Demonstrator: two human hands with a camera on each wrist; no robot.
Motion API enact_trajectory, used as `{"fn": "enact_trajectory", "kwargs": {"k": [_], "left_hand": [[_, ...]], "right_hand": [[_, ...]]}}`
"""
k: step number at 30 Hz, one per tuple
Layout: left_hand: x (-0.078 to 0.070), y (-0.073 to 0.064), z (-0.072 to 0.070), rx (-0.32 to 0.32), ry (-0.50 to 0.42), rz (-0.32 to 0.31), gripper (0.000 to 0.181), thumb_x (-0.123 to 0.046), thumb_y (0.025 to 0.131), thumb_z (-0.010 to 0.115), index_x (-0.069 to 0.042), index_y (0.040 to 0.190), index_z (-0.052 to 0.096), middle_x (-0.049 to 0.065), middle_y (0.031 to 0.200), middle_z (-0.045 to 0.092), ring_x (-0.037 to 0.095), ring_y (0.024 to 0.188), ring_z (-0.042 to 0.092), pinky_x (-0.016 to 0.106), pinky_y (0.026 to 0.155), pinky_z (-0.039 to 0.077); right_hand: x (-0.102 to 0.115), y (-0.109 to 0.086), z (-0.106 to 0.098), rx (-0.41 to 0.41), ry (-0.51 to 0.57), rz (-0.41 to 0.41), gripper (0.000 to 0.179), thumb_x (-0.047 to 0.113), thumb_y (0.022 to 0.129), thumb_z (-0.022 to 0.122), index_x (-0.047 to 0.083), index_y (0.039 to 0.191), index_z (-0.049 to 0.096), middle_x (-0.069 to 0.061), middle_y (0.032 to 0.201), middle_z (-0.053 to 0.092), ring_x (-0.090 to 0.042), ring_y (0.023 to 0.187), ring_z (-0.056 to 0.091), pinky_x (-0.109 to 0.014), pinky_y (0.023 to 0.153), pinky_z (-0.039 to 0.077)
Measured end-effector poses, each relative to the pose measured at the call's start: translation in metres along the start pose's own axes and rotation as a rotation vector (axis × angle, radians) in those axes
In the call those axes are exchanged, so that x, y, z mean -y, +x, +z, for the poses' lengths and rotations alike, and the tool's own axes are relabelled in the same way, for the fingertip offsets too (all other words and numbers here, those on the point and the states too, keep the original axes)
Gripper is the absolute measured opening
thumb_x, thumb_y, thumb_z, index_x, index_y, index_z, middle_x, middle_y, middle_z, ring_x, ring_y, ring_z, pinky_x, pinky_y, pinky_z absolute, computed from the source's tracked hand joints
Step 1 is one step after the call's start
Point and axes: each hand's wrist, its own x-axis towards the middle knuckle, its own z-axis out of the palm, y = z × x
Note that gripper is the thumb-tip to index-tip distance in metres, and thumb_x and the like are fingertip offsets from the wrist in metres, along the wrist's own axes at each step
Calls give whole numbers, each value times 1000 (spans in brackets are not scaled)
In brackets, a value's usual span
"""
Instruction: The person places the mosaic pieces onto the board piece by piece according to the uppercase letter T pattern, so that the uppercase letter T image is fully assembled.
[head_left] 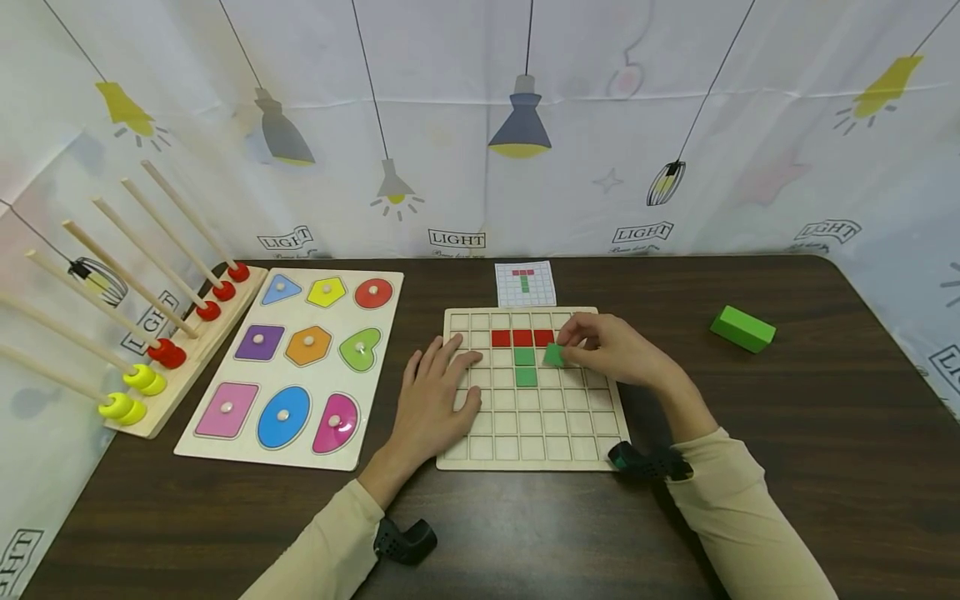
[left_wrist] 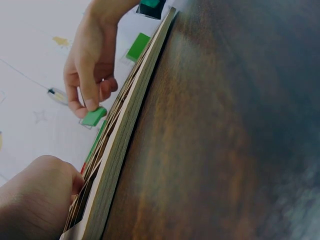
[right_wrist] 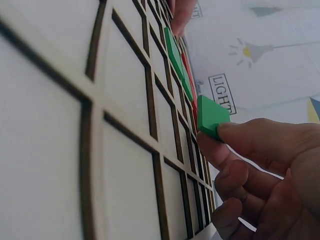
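Observation:
My right hand [head_left: 618, 350] pinches a green square tile [right_wrist: 211, 116] between thumb and fingertips, tilted over the wooden grid board [head_left: 532, 448]. Three red tiles [head_left: 522, 338] lie side by side in an upper row of the grid. Below the middle one sit two green tiles [head_left: 526, 377], one under the other. My left hand [head_left: 431, 408] rests on the board's left side with fingers spread. In the left wrist view, the held tile [left_wrist: 94, 116] shows just off the board's face. Behind the board lies a pattern card [head_left: 525, 293] with a small red and green T.
A green block [head_left: 742, 329] lies on the dark table [head_left: 817, 433] at the right. To the left are a shape puzzle board [head_left: 315, 458] with knobbed pieces and a peg rack [head_left: 168, 417] with red and yellow beads. A printed cloth [head_left: 450, 75] hangs behind.

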Motion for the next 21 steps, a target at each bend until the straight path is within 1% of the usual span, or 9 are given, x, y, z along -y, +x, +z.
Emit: {"fn": "enact_trajectory", "kwargs": {"k": [4, 11, 15, 21], "left_hand": [[0, 0, 0, 1, 3, -2, 38, -27, 88, 52, -24, 125, 56, 5, 148, 41, 30, 141, 29, 55, 113, 18], [1, 0, 1, 4, 8, -2, 38, -27, 88, 53, -23, 125, 56, 5, 148, 41, 30, 141, 30, 55, 114, 18], [1, 0, 1, 1, 4, -2, 38, -27, 88, 53, -23, 125, 56, 5, 148, 41, 31, 141, 30, 56, 113, 19], [1, 0, 0, 5, 3, -3, 38, -27, 88, 52, -23, 125, 56, 5, 148, 40, 31, 142, 29, 55, 114, 18]], "right_hand": [[3, 1, 5, 25, 7, -12, 14, 17, 89, 63, 11, 101, 61, -3, 94, 66, -16, 86, 59, -31, 73, 47], [11, 2, 9, 52, 30, -26, 14, 18, 89, 64, 11, 101, 62, -2, 96, 67, -15, 88, 60, -30, 73, 46], [15, 2, 10, 71, 40, -30, 15, 19, 89, 64, 11, 101, 62, -3, 94, 66, -15, 85, 59, -28, 71, 45], [19, 2, 13, 134, 66, -54, 16, 21, 89, 64, 10, 102, 62, -3, 94, 67, -16, 82, 58, -28, 70, 46]]}}
